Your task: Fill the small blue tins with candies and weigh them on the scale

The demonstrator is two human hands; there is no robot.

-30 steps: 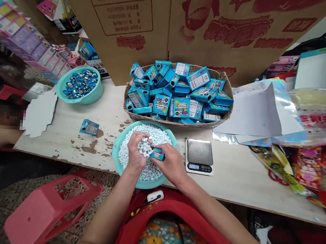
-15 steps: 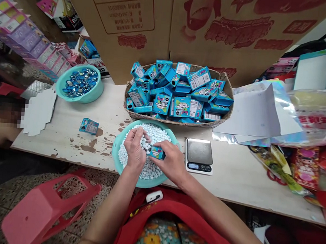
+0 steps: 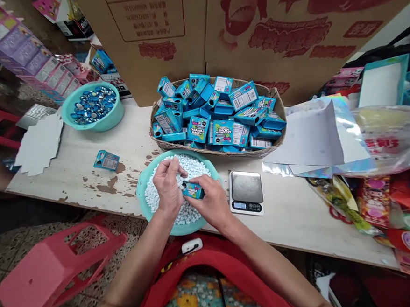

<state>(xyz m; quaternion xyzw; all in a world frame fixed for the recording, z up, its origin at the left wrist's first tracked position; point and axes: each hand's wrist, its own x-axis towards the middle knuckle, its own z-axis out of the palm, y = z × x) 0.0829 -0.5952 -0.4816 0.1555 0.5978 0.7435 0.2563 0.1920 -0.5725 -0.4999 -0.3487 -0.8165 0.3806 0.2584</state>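
Observation:
Over a turquoise basin point(image 3: 142, 191) filled with small white candies point(image 3: 190, 216), I hold both hands close together. My right hand point(image 3: 214, 201) grips a small blue candy box point(image 3: 192, 190) between thumb and fingers, its open end turned left. Curled at that end is my left hand point(image 3: 168, 186), with a few white candies in its closed fingers; the palm side is partly hidden. Just right of the basin sits a digital scale point(image 3: 247, 188) with a bare metal plate. Behind it, a cut-down cardboard box point(image 3: 205, 151) is heaped with similar blue boxes point(image 3: 223, 132).
Farther left, a single blue box point(image 3: 106, 160) lies on the worn table point(image 3: 73, 177). A second turquoise bowl point(image 3: 103, 124) holds blue and silver pieces. White sheets point(image 3: 311, 137) and candy bags point(image 3: 349, 201) lie right. A large carton point(image 3: 194, 54) stands behind; a pink stool point(image 3: 39, 263) stands front left.
The view has shifted slightly, so the things appear a little farther left. My hands stay at the box opening, with fewer white candies showing between them.

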